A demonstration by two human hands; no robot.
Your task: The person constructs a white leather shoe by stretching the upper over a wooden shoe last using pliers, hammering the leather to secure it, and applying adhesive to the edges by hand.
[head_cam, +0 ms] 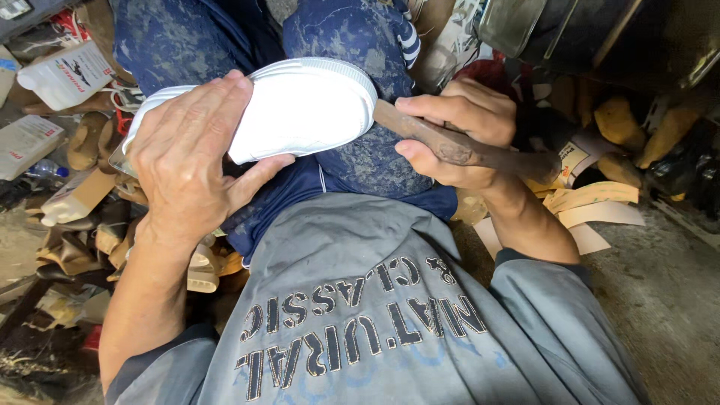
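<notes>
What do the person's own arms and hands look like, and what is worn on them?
Both hands are bare: no gloves, rings or watch on the left hand or the right hand. The forearms are bare too. Grey sleeves of a shirt with dark printed letters are pushed up toward the elbows, showing a dark blue inner edge.

- One white rubber-soled shoe (300, 105), held sole up.
- One dark, worn wooden tool handle (465, 150).
- Two bare hands: left hand (187, 150), right hand (457, 127).
- One white plastic jug (64, 75).
- One small clear plastic bottle (45, 172).
</notes>
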